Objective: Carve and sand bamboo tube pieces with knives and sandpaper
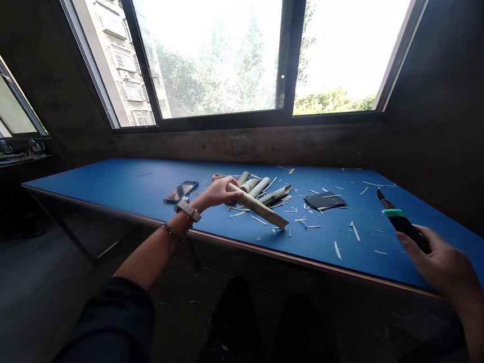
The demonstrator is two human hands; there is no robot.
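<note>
My left hand (219, 193) is closed around one end of a pale bamboo piece (260, 208), which slants down to the right above the blue table. Just behind it lie several more bamboo pieces (259, 187) in a loose pile, with thin shavings around them. Off to the right, my right hand (442, 258) grips a knife (405, 225) by its black handle, which has a green band. The knife's short, dark blade points up and to the left, well apart from the bamboo.
The blue table (110, 184) runs beneath a wide window. A phone (182, 192) lies left of the pile. Right of the pile is a dark flat sheet (325, 200) with shavings on it. Pale slivers (337, 250) are scattered near the front edge.
</note>
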